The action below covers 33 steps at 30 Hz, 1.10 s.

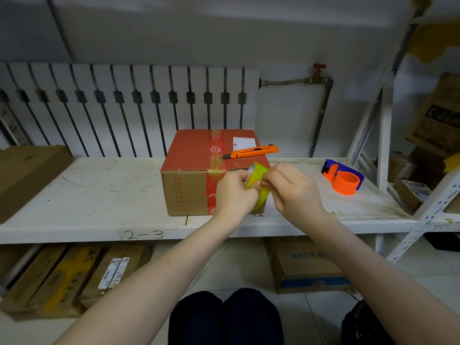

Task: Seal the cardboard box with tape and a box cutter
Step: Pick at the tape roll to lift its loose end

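Left hand (232,192) and right hand (290,189) raised together in front of the cardboard box (211,170); fingers (270,179) of both curled inward and pinching a yellow-green roll of tape (258,185), left thumb and forefinger closed on its near edge, right fingertips pressed on its upper rim; whether a loose tape end is lifted, cannot tell. Just behind the knuckles, the closed box on the white shelf (99,195), red band of old tape down its top and front; beyond the fingertips, on the box's top near the right edge, an orange box cutter (250,152) lying flat; well to the right of the right hand, an orange and blue tape dispenser (344,176) on the shelf.
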Motion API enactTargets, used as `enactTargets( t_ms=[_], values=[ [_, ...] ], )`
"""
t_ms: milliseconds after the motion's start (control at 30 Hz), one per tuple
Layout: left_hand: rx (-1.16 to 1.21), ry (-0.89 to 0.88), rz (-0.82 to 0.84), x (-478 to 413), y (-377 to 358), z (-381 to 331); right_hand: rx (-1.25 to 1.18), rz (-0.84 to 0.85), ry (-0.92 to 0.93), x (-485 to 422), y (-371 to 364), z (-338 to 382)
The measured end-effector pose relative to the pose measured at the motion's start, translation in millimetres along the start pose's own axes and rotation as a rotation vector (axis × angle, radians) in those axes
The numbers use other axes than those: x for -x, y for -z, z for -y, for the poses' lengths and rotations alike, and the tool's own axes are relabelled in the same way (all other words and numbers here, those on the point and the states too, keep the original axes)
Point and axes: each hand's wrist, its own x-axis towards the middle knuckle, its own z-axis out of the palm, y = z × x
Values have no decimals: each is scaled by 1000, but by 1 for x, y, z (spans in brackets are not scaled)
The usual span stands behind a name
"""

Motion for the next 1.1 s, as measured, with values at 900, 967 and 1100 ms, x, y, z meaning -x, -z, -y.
enactTargets(
  t_ms=[900, 967, 1100],
  values=[
    [402, 75, 272, -3, 9, -12, -392, -68, -635, -31, 13, -4],
    [377, 85, 304, -3, 10, -15, -409, -89, -659, -31, 11, -5],
    [369, 207, 300, -5, 10, -22, -420, -116, -612, -28, 10, -1]
  ],
)
